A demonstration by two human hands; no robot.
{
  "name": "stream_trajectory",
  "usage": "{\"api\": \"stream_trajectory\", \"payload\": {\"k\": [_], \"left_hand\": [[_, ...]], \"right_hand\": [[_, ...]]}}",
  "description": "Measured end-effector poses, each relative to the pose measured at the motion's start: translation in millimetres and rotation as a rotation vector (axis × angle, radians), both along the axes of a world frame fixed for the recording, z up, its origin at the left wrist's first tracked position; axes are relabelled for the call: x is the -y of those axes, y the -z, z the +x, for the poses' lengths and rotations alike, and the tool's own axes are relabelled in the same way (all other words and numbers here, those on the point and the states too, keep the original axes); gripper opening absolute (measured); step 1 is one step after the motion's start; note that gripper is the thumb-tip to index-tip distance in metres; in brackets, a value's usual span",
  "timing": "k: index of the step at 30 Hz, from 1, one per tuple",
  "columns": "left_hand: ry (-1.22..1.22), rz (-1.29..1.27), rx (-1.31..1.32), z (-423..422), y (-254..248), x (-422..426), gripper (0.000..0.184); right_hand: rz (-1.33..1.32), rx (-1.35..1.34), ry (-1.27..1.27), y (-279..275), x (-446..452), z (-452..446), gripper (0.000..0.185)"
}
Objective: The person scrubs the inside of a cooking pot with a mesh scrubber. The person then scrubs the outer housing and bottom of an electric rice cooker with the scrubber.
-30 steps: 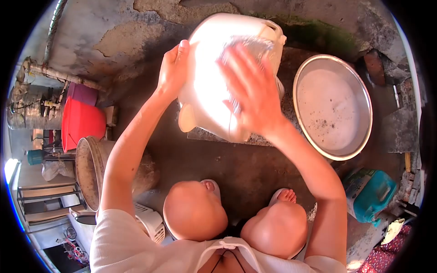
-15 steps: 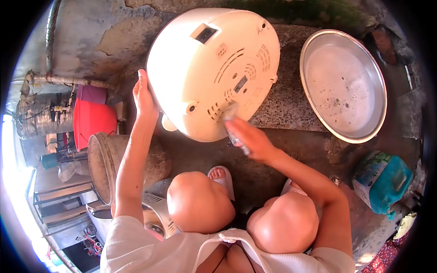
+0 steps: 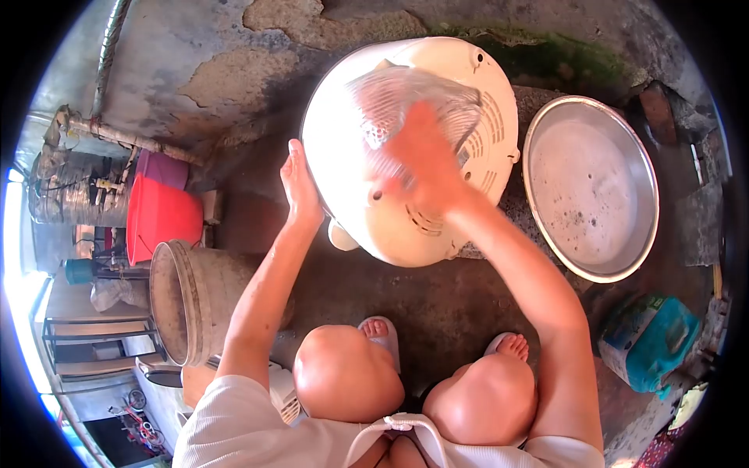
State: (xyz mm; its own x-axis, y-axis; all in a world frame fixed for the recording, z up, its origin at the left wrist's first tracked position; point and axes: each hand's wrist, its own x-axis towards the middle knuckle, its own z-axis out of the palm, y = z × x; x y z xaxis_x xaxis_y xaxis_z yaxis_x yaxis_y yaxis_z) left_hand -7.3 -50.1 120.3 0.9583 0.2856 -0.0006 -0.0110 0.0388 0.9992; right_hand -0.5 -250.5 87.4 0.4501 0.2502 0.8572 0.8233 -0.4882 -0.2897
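Observation:
A white rice cooker (image 3: 394, 230) is tipped so its vented underside faces me. My left hand (image 3: 301, 186) braces its left wall, palm against it and thumb pointing up. Over the underside, my right hand (image 3: 425, 156) is closed on a grey striped scrubbing cloth (image 3: 374, 97), pressed to the cooker. Motion smears the right fingers and the cloth, which hide the middle and upper-left part of the base. Vent slots and a screw hole still show around them.
A metal basin (image 3: 593, 187) of cloudy, foamy water stands right of the cooker on a speckled stone slab (image 3: 515, 199). A teal jug (image 3: 651, 343) lies below it. At left are a red bucket (image 3: 162, 218) and a large dirty tub (image 3: 211, 300).
My right hand has moved up across the underside from the lower vents, and the cloth has spread out from a narrow bunch. My left hand stays on the cooker's side. The view has shifted.

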Motion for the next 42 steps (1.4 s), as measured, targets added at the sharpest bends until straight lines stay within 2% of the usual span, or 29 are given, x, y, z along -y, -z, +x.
{"api": "stream_trajectory", "payload": {"k": [1, 3, 6, 8, 10, 12, 14, 15, 18, 20, 24, 26, 28, 30, 31, 34, 35, 36, 38, 41, 42], "left_hand": [[-0.012, 0.002, 0.009, -1.9, -0.5, 2.5, 0.05], [-0.018, 0.01, 0.001, -5.1, 0.4, 1.3, 0.05], [0.005, -0.005, -0.003, 2.0, 5.6, -2.2, 0.05], [0.005, -0.035, 0.012, 2.9, 5.2, -1.7, 0.051], [0.025, 0.067, 0.047, 1.0, 2.9, -1.7, 0.05], [0.014, 0.097, 0.044, -6.2, 6.1, -1.9, 0.049], [-0.033, 0.051, 0.026, -1.8, 12.0, -1.2, 0.049], [-0.053, 0.039, 0.016, 0.7, 11.6, 0.7, 0.049], [-0.106, -0.044, -0.016, 3.6, 6.9, 6.6, 0.049], [-0.1, -0.026, 0.004, -1.0, 10.9, 4.0, 0.049], [-0.064, 0.111, 0.061, -10.5, 2.4, 14.8, 0.048], [-0.051, -0.037, 0.021, -6.3, 6.5, 8.0, 0.048], [-0.039, 0.041, 0.035, -3.6, 7.2, 5.3, 0.049], [-0.083, 0.049, 0.045, -3.3, 8.3, 9.5, 0.051], [-0.092, 0.054, 0.045, -4.4, 11.0, 7.6, 0.051], [-0.076, 0.039, 0.073, -3.9, 11.9, 12.6, 0.051], [-0.072, 0.032, 0.083, -6.6, 7.3, 16.9, 0.051], [-0.102, 0.036, 0.061, -8.9, 0.9, 21.8, 0.05], [-0.096, 0.047, 0.033, -6.9, 3.7, 16.9, 0.049], [-0.095, 0.015, 0.043, -3.5, 11.7, 9.2, 0.049], [-0.096, 0.029, 0.039, -6.3, 15.1, 6.3, 0.049]], "right_hand": [[-0.022, -0.458, 0.048, -12.9, 24.4, 13.3, 0.069], [0.026, -0.758, 0.064, -22.9, 34.3, 12.7, 0.072], [0.216, -0.238, -0.007, -1.2, -4.7, -13.3, 0.075], [0.044, -0.206, -0.159, 8.2, -10.7, -33.5, 0.075], [-0.087, -0.213, -0.216, 9.2, 4.6, -19.2, 0.073], [0.154, -0.387, -0.182, -8.7, 23.5, -0.5, 0.07], [0.223, -0.142, 0.133, -6.0, 29.5, 26.1, 0.068], [0.255, -0.214, 0.147, -0.8, 22.6, 14.4, 0.068], [0.228, -0.358, -0.053, 23.6, -4.5, -50.3, 0.069], [0.196, -0.43, -0.101, 23.3, -14.5, -81.4, 0.069], [0.244, -0.334, -0.128, -18.6, -19.4, -62.5, 0.07], [0.093, -0.274, -0.2, -24.3, -22.8, -78.8, 0.065], [-0.025, -0.185, -0.214, -0.7, -28.6, -93.1, 0.065], [-0.22, -0.322, -0.276, 32.5, -21.5, -114.7, 0.067], [-0.224, -0.345, -0.265, 32.3, -18.2, -112.7, 0.066], [-0.194, -0.204, -0.022, -1.4, -12.5, -89.1, 0.067], [-0.109, -0.26, -0.054, -13.2, -13.1, -81.7, 0.066], [0.136, -0.367, -0.159, -21.0, -16.7, -79.1, 0.063], [0.019, -0.197, -0.051, -7.5, -16.0, -88.7, 0.059], [-0.22, -0.228, -0.068, 63.9, -4.0, -131.4, 0.062], [-0.184, -0.21, -0.056, 65.3, -6.1, -131.8, 0.058]]}}
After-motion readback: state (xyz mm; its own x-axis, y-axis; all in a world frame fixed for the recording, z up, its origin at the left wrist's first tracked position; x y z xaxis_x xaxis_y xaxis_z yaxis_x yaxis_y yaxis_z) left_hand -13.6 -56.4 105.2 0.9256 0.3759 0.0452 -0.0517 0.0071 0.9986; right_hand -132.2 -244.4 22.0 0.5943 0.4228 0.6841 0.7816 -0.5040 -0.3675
